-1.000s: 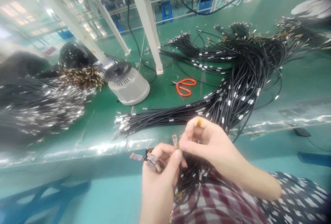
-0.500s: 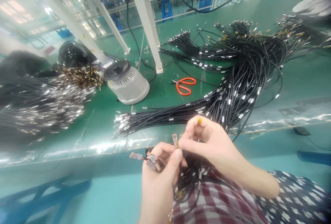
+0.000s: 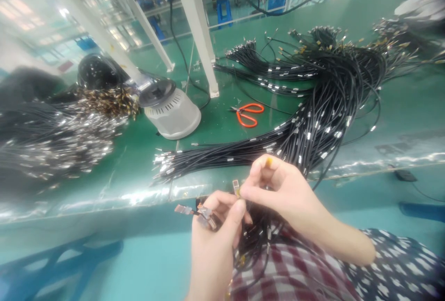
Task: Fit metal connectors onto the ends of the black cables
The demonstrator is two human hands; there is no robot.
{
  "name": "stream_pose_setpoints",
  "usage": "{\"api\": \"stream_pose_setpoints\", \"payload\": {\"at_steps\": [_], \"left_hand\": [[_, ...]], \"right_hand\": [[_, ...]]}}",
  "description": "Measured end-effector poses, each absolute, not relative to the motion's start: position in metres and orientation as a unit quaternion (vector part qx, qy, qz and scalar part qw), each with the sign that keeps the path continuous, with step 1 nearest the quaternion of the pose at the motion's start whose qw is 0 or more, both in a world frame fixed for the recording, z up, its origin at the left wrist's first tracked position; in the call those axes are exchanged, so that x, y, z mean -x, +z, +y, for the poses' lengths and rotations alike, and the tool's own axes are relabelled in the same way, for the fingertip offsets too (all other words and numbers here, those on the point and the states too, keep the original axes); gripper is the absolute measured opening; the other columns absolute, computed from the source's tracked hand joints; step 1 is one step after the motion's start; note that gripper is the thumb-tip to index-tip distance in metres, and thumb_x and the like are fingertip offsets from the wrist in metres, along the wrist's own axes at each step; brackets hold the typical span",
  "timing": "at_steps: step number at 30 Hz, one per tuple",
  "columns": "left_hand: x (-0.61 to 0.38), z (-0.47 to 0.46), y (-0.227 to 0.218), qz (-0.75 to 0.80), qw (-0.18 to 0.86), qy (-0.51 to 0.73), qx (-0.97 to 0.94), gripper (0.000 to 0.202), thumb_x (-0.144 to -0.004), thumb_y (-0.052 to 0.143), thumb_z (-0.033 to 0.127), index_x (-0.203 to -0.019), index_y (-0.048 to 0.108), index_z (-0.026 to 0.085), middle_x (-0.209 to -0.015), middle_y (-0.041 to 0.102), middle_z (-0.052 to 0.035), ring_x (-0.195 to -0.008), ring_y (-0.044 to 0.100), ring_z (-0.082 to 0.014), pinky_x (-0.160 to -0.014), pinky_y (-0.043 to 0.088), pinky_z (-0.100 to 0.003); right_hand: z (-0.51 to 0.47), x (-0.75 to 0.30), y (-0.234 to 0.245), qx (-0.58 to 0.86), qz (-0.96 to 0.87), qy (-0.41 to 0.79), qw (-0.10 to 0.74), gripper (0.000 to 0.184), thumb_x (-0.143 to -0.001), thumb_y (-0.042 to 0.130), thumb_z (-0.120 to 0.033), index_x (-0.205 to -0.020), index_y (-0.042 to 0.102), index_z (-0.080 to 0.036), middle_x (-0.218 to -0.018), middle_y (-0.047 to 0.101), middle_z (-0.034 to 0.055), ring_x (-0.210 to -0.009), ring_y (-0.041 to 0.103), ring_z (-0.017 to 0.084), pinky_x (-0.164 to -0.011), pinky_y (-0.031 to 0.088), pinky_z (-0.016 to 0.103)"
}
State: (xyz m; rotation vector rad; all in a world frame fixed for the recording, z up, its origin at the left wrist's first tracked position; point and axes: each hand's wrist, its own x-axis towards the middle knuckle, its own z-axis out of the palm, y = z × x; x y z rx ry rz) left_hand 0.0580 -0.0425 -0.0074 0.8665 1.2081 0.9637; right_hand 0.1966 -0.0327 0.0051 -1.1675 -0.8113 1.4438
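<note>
My left hand (image 3: 219, 231) is closed around several black cables, whose silvery flat ends (image 3: 205, 215) stick out past its fingers on the left. Between its thumb and fingertips it pinches one cable end (image 3: 236, 187), a small metal-looking tip with a bit of yellow tape at its base. The fingertips of my right hand (image 3: 278, 182) are closed on that same yellow-taped end. A dab of yellow tape (image 3: 269, 162) sticks to one right finger. Below both hands, a tangle of black cables (image 3: 255, 233) hangs over my lap.
On the green bench lie bundled black cables (image 3: 333, 101), orange-handled cutters (image 3: 249, 114) and a grey-white round lamp-like device (image 3: 174, 118). More cables with shiny ends (image 3: 69, 138) are piled at left. White posts (image 3: 196, 27) rise from the bench. A blue stool (image 3: 224, 12) stands beyond.
</note>
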Motion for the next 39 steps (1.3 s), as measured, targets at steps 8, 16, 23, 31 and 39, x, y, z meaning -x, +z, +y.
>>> {"api": "stream_pose_setpoints", "payload": {"at_steps": [8,16,23,31,39], "left_hand": [[-0.058,-0.043,-0.007,0.53,0.626,0.417,-0.391,0.017,-0.078,0.07,0.027,-0.068,0.061,0.016,-0.054,0.061,0.0013,-0.041,0.035,-0.0036,-0.041,0.024,-0.017],[-0.059,-0.045,-0.01,0.524,0.612,0.428,-0.41,0.01,-0.078,0.07,0.026,-0.076,0.065,0.018,-0.057,0.062,0.0006,-0.047,0.043,-0.0086,-0.041,0.027,-0.02],[-0.06,-0.04,-0.006,0.5,0.649,0.427,-0.383,0.032,-0.086,0.061,0.037,-0.061,0.058,0.017,-0.052,0.053,0.0025,-0.042,0.03,-0.0072,-0.041,0.019,-0.023],[-0.053,-0.04,-0.01,0.501,0.649,0.426,-0.383,0.019,-0.073,0.076,0.032,-0.072,0.063,0.017,-0.052,0.058,0.0024,-0.047,0.041,-0.0074,-0.044,0.025,-0.019],[-0.051,-0.035,-0.016,0.515,0.648,0.441,-0.347,0.019,-0.073,0.075,0.026,-0.067,0.061,0.016,-0.052,0.06,0.0025,-0.043,0.036,-0.0032,-0.042,0.021,-0.016]], "right_hand": [[-0.031,-0.196,0.003,0.486,-0.347,0.602,0.53,0.027,-0.067,0.074,-0.012,-0.076,0.05,-0.02,-0.066,0.062,-0.0041,-0.059,0.057,0.011,-0.06,0.046,0.025],[-0.032,-0.191,0.0,0.466,-0.327,0.628,0.53,0.025,-0.068,0.072,-0.013,-0.077,0.05,-0.02,-0.065,0.056,-0.0062,-0.056,0.053,0.01,-0.056,0.045,0.024],[-0.029,-0.19,0.002,0.433,-0.325,0.653,0.529,0.026,-0.067,0.066,-0.004,-0.078,0.048,-0.021,-0.059,0.055,-0.0089,-0.047,0.055,0.009,-0.052,0.041,0.023],[-0.031,-0.192,0.006,0.486,-0.369,0.59,0.528,0.025,-0.069,0.068,-0.006,-0.077,0.049,-0.02,-0.064,0.057,-0.0067,-0.059,0.055,0.01,-0.061,0.044,0.024],[-0.037,-0.193,-0.002,0.457,-0.368,0.607,0.536,0.014,-0.084,0.062,-0.024,-0.092,0.051,-0.02,-0.088,0.071,0.005,-0.085,0.065,0.019,-0.08,0.047,0.036]]}}
